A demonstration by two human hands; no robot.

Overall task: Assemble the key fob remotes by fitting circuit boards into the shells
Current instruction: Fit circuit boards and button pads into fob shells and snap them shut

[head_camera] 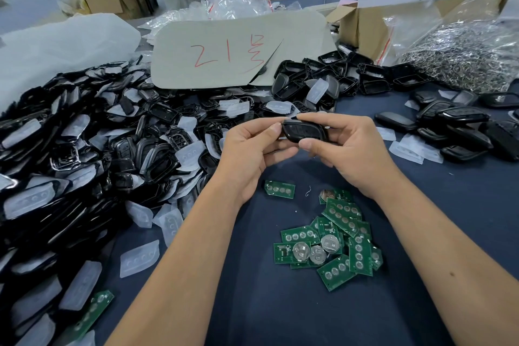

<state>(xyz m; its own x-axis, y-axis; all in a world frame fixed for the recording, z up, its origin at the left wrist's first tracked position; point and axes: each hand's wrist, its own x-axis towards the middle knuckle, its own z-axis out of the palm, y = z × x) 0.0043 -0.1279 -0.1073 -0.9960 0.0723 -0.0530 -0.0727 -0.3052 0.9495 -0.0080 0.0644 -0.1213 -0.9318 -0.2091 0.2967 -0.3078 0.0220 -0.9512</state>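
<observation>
Both hands share the grip on one glossy black key fob, held up over the bench between them. Left hand pinches the fob's rounded left end between thumb and curled fingers; right hand clamps the other end, index finger lying along the top edge and thumb pressed under the lower edge. The fob is a smooth, elongated oval, button side towards the person.

Below the wrists, on the dark blue cloth of the bench, lies a loose heap of green circuit boards, small rectangles with rows of round pale contacts, a few carrying silvery coin-cell holders. One board lies alone just beneath the left hand.

To the left spreads a big pile of shiny black shells mixed with milky, translucent rubber button pads. More black shells sit to the right. Behind the hands a grey sheet with rounded corners bears red handwriting. At the far right, a clear plastic bag bulges with small metal rings, beside an open cardboard box.
</observation>
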